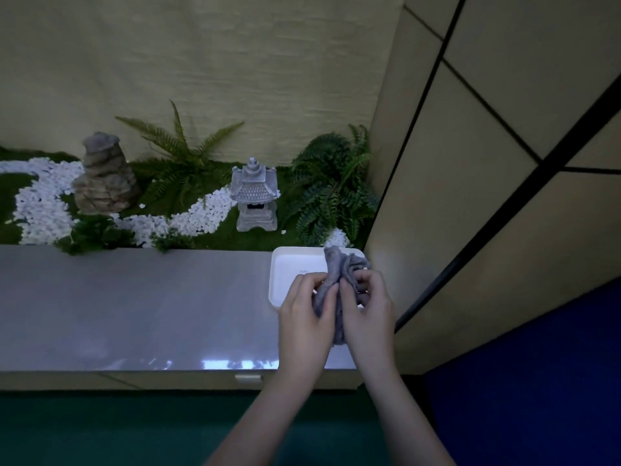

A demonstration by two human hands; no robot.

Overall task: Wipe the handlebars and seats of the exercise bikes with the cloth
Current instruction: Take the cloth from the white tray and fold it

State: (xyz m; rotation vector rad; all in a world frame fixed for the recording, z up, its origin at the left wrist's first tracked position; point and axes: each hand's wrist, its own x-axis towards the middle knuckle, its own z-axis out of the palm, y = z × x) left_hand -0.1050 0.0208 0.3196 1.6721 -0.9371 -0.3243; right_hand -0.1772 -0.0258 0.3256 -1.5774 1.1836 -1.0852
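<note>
A person's left hand [304, 309] and right hand [366, 307] held a bunched grey cloth [341, 265] above a white tray [285, 264] at the right end of a grey table [134, 304], each grip closed on the fabric with curled fingers and thumbs pinching its folds. The cloth sat gathered between the two palms, its upper end standing in a loose crumpled peak over the tray and a narrow tail hanging down between the wrists. It looked soft, light and limp, the kind of fabric that would take any shape and fold round a handlebar or lie flat on a seat; whether it was damp could not be told in the dim light. It appeared to need no careful handling, and the best hold seemed to be a pad bunched in one palm, leaving a broad face free for wiping. No exercise bikes were in view, so the wiping itself had apparently not begun here. Behind the table lay a small decorative garden with a stone lantern [255, 196], a layered rock [104, 173], ferns [331, 186] and a winding band of white pebbles [40, 203].
</note>
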